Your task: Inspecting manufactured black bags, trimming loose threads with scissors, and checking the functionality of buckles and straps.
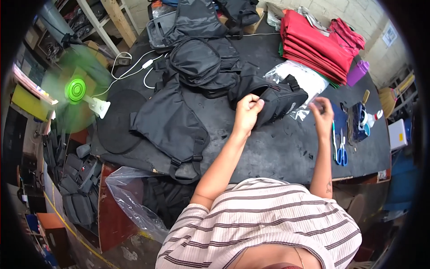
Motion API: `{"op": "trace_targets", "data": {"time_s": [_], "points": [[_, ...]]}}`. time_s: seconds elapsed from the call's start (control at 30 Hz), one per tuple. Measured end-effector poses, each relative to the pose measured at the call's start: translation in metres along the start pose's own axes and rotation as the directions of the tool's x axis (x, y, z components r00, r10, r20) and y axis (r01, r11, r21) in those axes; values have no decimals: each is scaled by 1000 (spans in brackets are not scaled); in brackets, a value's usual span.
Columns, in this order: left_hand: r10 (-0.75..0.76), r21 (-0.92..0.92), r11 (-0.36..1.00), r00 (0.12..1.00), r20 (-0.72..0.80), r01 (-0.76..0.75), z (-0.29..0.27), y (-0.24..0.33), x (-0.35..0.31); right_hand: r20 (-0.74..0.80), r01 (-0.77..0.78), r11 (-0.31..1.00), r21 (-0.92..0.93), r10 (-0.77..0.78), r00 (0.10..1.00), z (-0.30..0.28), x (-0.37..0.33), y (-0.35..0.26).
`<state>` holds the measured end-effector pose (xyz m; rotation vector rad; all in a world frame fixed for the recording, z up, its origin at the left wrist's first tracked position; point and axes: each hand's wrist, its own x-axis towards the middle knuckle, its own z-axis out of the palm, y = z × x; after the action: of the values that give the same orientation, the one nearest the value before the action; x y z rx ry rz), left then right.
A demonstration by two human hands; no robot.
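Observation:
My left hand [247, 112] pinches the near edge of a small black bag [273, 96] lying on the black worktable [277, 148]. My right hand [322, 114] hovers just right of that bag, fingers pinched together over a clear plastic sleeve [304, 78]; whether it holds anything is too small to tell. A heap of larger black bags [197, 67] lies left of my left hand, one flat bag [170, 121] hanging toward the table's near edge.
Folded red cloth [313, 45] is stacked at the back right, beside a purple bottle [357, 73]. Blue-handled scissors [341, 150] lie right of my right hand. A green fan [76, 92] spins at the left. A clear plastic sack [130, 197] hangs below the table.

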<state>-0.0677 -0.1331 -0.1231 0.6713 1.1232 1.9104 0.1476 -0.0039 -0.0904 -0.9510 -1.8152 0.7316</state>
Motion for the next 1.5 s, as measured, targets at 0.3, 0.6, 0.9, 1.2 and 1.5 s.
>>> {"op": "trace_targets", "data": {"time_s": [0.3,0.6,0.9,1.2,1.5], "points": [[-40,-53,998,999,2,40,21,0,-14,234,326,891,316,-407,883,54,-23,-62],[-32,-6,999,999,-24,32,22,-5,-31,565,-522,337,783,-35,824,38,-23,-38],[-94,19,995,996,-7,94,43,2,-39,222,226,867,445,-352,909,11,-23,-31],[-35,107,994,997,68,28,65,-11,-41,84,366,858,361,-420,903,36,-37,-33],[-185,-46,981,977,105,190,74,-4,-36,340,-112,717,688,-183,922,-3,-18,-34]]}}
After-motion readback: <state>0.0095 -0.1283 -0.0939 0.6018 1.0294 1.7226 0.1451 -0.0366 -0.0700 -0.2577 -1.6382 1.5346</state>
